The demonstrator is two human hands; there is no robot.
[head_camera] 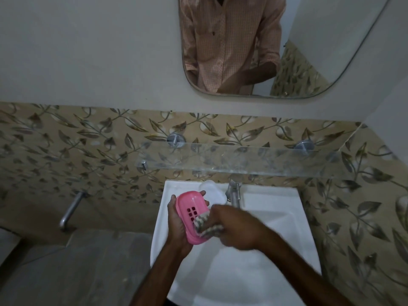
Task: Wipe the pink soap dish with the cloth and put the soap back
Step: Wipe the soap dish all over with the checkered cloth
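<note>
Above the white sink, my left hand [176,217] holds the pink soap dish [191,214] from underneath, tilted so its slotted inside faces me. My right hand [234,228] grips a checked cloth [205,226], bunched up and pressed into the dish's lower right end. A white oval thing [213,192] rests on the sink's back ledge behind the dish; I cannot tell whether it is the soap or a lid.
The white sink [276,217] has a chrome tap [235,193] at its back. A glass shelf [242,160] juts out above it. A second tap [70,208] sticks out of the tiled wall on the left. A mirror [309,51] hangs above.
</note>
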